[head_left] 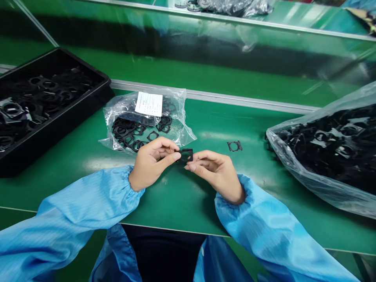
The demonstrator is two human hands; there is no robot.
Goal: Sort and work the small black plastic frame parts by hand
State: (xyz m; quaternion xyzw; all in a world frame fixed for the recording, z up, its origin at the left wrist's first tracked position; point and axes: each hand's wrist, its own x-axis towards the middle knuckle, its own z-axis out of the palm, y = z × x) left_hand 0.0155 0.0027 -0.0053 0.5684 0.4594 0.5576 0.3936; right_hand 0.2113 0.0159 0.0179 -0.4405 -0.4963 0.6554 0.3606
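Between my two hands is a small black plastic frame (190, 153) with a round opening, held above the green table. My left hand (152, 161) pinches its left side between thumb and fingers. At its right edge, my right hand (216, 170) has thumb and fingertips closed on the same part. Just behind my left hand lies a clear plastic bag (179, 117) with a white label, holding several thin black rings (152, 136). A single black frame (234, 146) rests flat on the table, beyond my right hand.
At the left stands a black bin (73, 105) filled with black parts. A large clear bag (311, 178) of similar parts bulges at the right. Behind the green table (176, 207), a metal rail (235, 101) runs along a green panel; bagged parts (229, 6) lie on the ledge above.
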